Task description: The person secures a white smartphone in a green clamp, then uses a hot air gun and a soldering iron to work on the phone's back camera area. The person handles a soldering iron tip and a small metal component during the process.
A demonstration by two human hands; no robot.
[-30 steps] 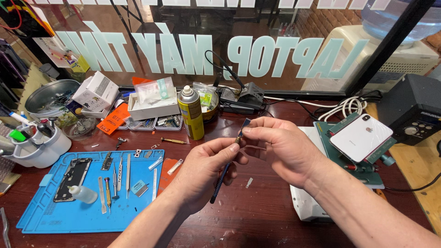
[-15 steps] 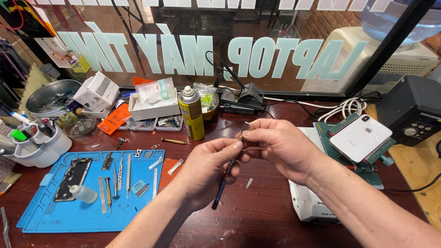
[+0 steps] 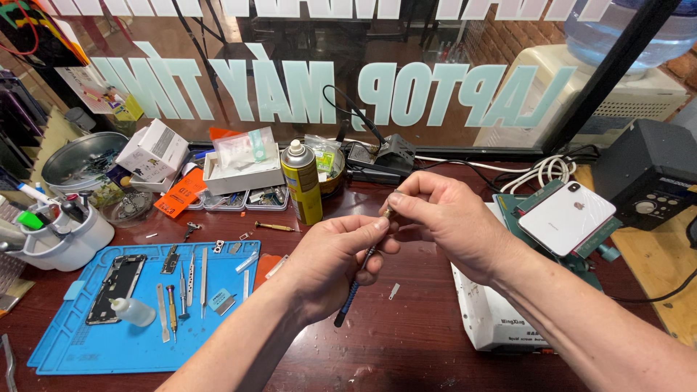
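My left hand [image 3: 335, 263] grips a slim dark screwdriver [image 3: 353, 293] by its shaft, the blue-black handle pointing down toward me. My right hand [image 3: 444, 221] pinches the metal tip end of the screwdriver between thumb and forefinger, just above the left fingers. Both hands meet above the dark red-brown desk [image 3: 406, 348]. The very tip is hidden by my fingers.
A blue work mat [image 3: 87, 341] at left holds a phone frame [image 3: 116, 289], tweezers, small tools and a dropper bottle. A yellow spray can [image 3: 301, 181] stands behind. A white phone [image 3: 566, 216] lies on a green fixture at right, a white box below it, a black unit beyond.
Both hands have stayed together on the screwdriver. The right fingers have shifted slightly on its tip end, and the handle has swung a little.
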